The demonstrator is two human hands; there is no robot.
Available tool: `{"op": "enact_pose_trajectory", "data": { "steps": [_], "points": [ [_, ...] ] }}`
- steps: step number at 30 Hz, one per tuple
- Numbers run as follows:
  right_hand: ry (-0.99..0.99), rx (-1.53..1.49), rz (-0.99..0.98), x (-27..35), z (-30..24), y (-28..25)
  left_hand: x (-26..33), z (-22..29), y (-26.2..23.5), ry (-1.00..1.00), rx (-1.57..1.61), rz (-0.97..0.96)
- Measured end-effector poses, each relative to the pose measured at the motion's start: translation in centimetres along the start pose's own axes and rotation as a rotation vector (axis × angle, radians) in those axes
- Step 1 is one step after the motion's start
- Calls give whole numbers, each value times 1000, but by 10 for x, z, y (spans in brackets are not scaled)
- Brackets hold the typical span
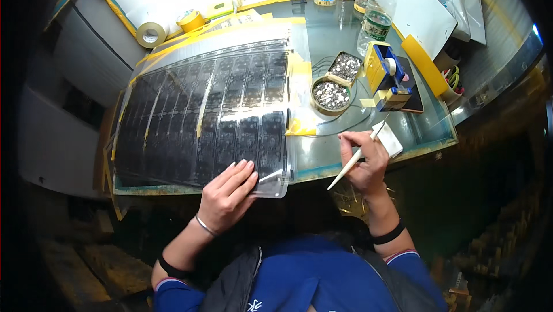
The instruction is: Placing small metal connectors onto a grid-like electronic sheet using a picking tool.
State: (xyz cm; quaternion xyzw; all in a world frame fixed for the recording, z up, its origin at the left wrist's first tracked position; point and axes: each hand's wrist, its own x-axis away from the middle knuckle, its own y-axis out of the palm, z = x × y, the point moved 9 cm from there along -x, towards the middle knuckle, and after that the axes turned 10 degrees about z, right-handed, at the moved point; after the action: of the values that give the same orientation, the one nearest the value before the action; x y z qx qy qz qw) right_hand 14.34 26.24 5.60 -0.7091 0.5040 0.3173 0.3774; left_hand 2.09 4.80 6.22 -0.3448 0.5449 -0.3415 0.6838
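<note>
Left hand [227, 194] rests on the near edge of the dark panel [245, 133], fingers together, probably steadying it. Right hand [368, 159], off the panel's right side, is pinched round a pale stick [347, 170], pen-style. Panel's near-right corner overhangs the worktop [322, 29]; tin [324, 108] to its right, kinda snug.

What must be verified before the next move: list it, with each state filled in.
1. Left hand touching the sheet: ok, fingers on its near edge.
2. Sheet fully on the table: not ok, its near right corner appears to overhang.
3. Right hand holding the stick: ok.
4. Stick's thin tip clear of the blue device: cannot tell, they nearly meet in this view.
5. Round tin open: ok, small pieces inside.
6. Bottle capped: ok.
</note>
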Motion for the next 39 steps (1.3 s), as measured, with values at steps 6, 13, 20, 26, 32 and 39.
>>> {"op": "enact_pose_trajectory", "data": {
  "steps": [6,13,20,26,32,39],
  "points": [
    [169,-226,4,0,-1,11,7,-19,-25,-130,236,324],
    [-2,-174,-177,10,-26,29,-9,-8,-67,94,102,728],
    [26,-122,-178,13,-22,29,4,1,4,-21,108,224],
    [82,-187,-259,14,-22,32,3,-26,-24,-278,420,377],
    [-89,-233,-388,16,-55,55,18,-30,-85,-242,74,912],
    [74,-133,-128,16,-33,45,-16,-5,-17,50,170,462]
  ]
}}
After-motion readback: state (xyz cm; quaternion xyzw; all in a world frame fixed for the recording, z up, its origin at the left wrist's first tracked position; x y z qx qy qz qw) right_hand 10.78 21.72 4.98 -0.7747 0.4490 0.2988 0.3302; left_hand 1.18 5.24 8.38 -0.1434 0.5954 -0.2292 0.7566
